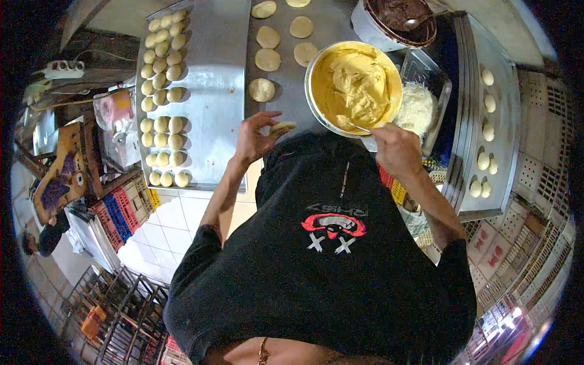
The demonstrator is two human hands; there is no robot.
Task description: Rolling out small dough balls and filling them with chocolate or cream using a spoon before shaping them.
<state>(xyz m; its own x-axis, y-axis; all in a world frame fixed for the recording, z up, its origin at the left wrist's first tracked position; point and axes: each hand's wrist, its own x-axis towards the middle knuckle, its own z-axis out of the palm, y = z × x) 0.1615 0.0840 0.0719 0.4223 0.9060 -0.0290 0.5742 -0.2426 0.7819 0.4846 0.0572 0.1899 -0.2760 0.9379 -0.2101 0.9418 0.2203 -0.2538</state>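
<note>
My left hand (255,135) is closed at the near edge of the middle metal tray, with a small flat piece of dough (282,128) at its fingertips. My right hand (398,148) grips the thin metal handle of a spoon (361,128). The spoon's tip is in the yellow cream filling (356,85) at the near side of a round white tub (311,97). Flattened dough rounds (262,90) lie in two columns on the middle tray (286,73), left of the tub and beyond my left hand.
A left-hand tray (210,115) bears rows of dough balls (160,125). Behind the yellow tub stands a white bucket (371,27) of dark brown filling. White shreds (417,109) lie in a container to its right. A far-right tray (502,152) holds several dough pieces (488,132).
</note>
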